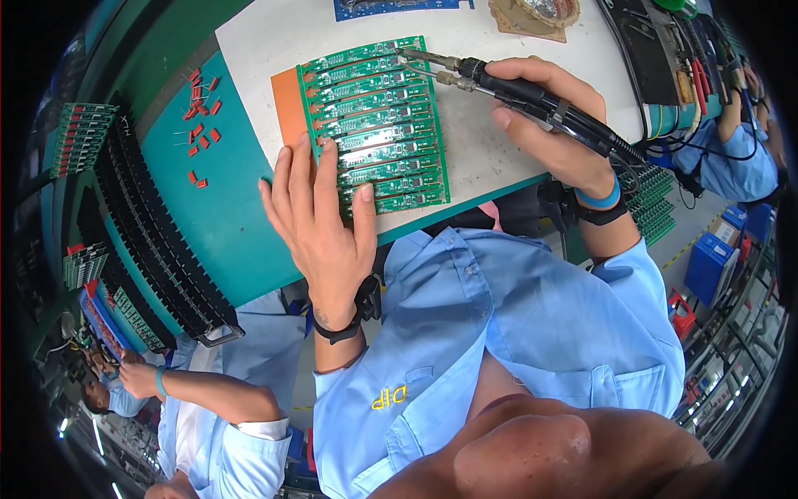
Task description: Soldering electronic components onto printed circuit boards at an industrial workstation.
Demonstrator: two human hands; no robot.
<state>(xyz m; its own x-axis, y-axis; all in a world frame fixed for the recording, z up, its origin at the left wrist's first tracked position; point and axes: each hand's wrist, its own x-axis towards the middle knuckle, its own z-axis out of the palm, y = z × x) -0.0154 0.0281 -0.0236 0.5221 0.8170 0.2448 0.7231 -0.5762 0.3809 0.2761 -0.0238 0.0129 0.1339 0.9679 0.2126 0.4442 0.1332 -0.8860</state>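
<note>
A panel of green circuit boards (366, 112), made of several narrow strips, lies on the white work surface in front of me. My left hand (320, 220) rests on its near left part, fingers spread and stretched out, the fingertips touching the boards. In my right hand (553, 116) is a black soldering iron (532, 98) with a second thin metal tube alongside. Its tip meets the panel near the far right corner, at the farthest strip. From under the panel's left side sticks out an orange sheet (288, 104).
Small red components (198, 108) lie scattered on the teal mat (241, 224), left of the panel. A long black slotted rack (158, 208) stands farther left. At the far edge are a blue board (399, 8) and a round metal tin (550, 8). Co-workers sit on both sides.
</note>
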